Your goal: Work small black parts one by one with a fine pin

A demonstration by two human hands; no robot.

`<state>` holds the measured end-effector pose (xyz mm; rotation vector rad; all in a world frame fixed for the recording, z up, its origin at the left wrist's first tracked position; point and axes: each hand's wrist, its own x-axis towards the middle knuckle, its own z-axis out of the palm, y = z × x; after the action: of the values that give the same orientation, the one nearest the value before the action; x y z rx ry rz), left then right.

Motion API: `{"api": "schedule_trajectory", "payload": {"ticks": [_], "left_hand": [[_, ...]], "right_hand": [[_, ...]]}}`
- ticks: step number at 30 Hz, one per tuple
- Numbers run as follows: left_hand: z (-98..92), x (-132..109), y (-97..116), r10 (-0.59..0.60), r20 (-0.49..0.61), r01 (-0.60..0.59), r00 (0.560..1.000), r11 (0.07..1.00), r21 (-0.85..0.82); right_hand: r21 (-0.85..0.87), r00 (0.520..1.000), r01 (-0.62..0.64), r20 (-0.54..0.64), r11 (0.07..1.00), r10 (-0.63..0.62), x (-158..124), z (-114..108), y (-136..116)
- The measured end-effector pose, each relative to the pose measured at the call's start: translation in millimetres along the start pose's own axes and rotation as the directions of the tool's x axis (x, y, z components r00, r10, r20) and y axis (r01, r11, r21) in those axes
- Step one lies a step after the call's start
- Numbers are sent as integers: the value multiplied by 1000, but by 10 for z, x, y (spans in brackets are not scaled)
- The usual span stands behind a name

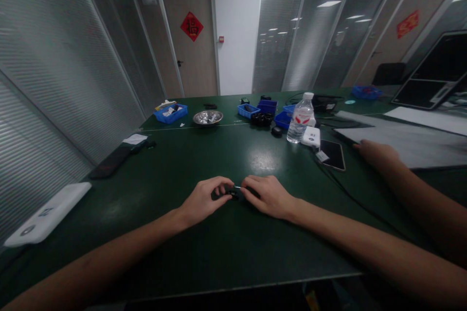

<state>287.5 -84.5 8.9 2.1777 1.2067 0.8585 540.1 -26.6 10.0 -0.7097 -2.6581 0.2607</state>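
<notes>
Near the front middle of the green table (175, 257), my left hand (205, 200) pinches a small black part (232, 193) between thumb and fingers. Its exact kind is too small to tell. My right hand (268, 195) is closed just to the right of it, fingertips almost meeting the left ones. A thin, light-coloured sliver (238, 187) shows at the right fingertips, pointing toward the black part. Whether it is a tool or a piece of the part, I cannot make out. Both forearms come in low over the table edge.
A water bottle (299, 119), a phone (332, 154) and a white box-like device (311, 136) stand right of centre, a cable running forward. Behind are a metal dish (207, 124) and a blue basket (170, 120). Another person's hand (379, 155) touches grey sheets (408, 141) at right.
</notes>
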Motion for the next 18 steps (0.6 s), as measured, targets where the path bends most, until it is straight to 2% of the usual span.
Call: {"api": "schedule_trajectory", "payload": {"ticks": [7,18], "left_hand": [[10,11,7,-26,40,26,999,1000,-1],[5,0,-19,-13,38,13,999,1000,4]], "right_hand": [[-18,1000,-5,-7,1000,4,1,43,32],[-19,1000,-1,-12,1000,1,-10,36,32]]}}
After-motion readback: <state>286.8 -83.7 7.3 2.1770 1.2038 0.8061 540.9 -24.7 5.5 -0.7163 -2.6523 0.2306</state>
